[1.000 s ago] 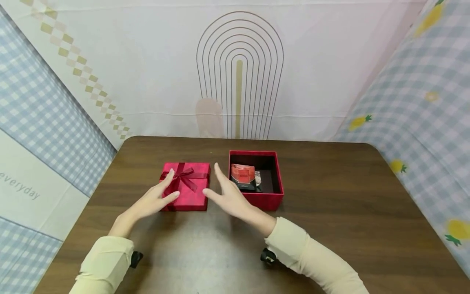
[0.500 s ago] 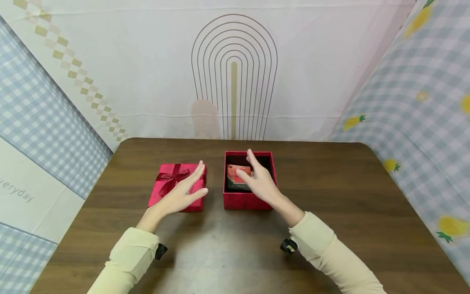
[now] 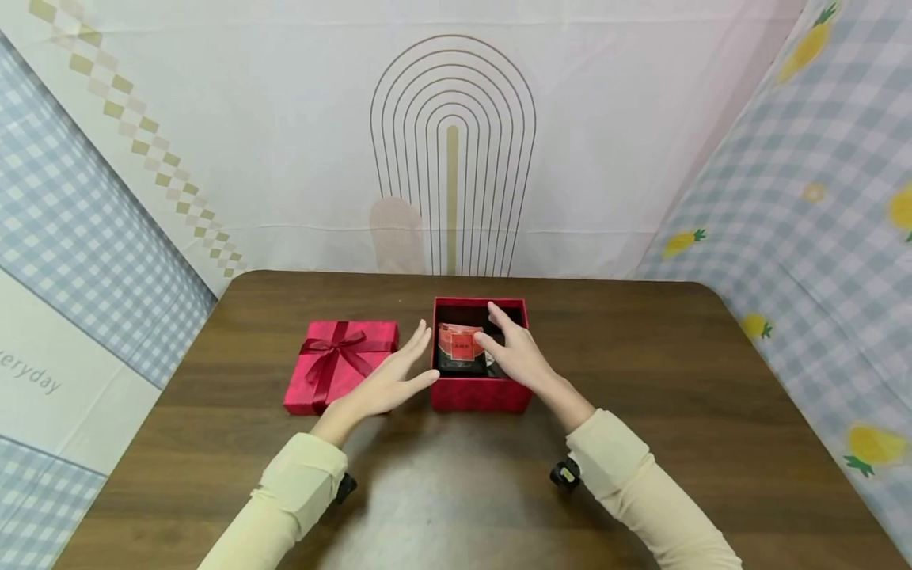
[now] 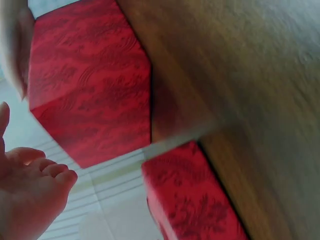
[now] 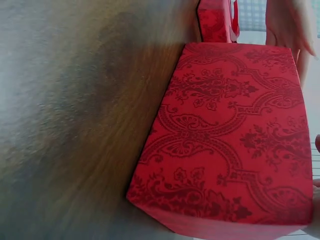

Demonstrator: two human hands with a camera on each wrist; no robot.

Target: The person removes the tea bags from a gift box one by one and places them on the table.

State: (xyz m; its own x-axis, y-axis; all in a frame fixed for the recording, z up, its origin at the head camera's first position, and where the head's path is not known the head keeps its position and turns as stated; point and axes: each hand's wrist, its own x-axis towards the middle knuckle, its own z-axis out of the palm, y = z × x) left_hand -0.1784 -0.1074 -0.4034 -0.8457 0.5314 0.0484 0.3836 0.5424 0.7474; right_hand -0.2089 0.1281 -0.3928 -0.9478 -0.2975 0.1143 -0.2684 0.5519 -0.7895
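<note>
Left hand (image 3: 385, 386), nearer the red box (image 3: 476, 395) than before, and right hand (image 3: 526, 360) have fingers extended.

A patterned red box (image 5: 225, 132) stood on the table (image 5: 90, 110), the lid (image 5: 214, 25) and left hand (image 5: 287, 25) beyond its far end; the right hand (image 5: 315, 214), mostly cropped, seemed close beside it.

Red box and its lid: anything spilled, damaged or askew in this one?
Nothing stands out. The box sits upright and open with a packet inside; the bow-topped lid lies beside it. No spill or damage shows, though the left hand hides part of the lid.
</note>
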